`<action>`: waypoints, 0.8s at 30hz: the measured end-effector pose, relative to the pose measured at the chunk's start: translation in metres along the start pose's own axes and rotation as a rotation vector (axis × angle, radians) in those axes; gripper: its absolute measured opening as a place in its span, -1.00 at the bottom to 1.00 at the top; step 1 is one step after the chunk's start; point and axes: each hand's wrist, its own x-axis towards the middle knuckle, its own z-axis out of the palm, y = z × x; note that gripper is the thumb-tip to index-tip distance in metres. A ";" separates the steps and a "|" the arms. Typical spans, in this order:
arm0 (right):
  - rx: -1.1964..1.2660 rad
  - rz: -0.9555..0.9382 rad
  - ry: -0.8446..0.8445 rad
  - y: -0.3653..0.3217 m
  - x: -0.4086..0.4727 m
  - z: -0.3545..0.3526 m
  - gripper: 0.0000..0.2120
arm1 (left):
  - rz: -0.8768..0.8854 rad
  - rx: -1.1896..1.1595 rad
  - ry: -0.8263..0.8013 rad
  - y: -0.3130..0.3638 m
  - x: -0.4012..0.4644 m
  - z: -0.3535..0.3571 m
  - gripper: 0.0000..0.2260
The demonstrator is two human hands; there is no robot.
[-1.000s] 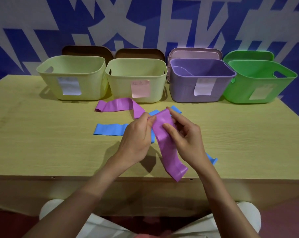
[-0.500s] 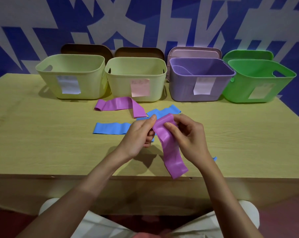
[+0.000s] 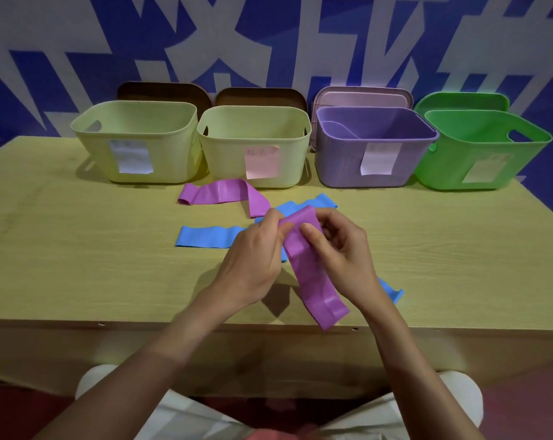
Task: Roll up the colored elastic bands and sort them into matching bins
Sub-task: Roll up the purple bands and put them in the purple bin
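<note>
You hold the purple band (image 3: 313, 274) above the table (image 3: 78, 265) centre: left hand (image 3: 253, 255) and right hand (image 3: 341, 246) both pinch its far end, fingers curled, presumably to start a tight roll. The free end trails toward 6 o'clock. The purple bin (image 3: 341, 166) waits at 1 o'clock, a likely match.

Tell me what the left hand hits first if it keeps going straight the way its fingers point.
Probably the blue band lying just beyond the left hand, which pinches the purple band; past that, the purple bin. Depth is unclear.
</note>
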 end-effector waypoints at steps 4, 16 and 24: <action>0.018 -0.017 -0.011 0.000 -0.004 -0.002 -0.88 | -0.124 -0.207 0.051 -0.002 0.007 -0.003 -0.75; -0.123 -0.142 -0.043 -0.010 0.001 -0.013 -0.63 | -0.543 -1.202 -0.223 0.015 0.003 -0.010 -0.65; -0.046 -0.075 0.004 -0.011 0.002 -0.017 -0.73 | -0.639 -1.046 -0.262 0.015 0.007 -0.003 -0.56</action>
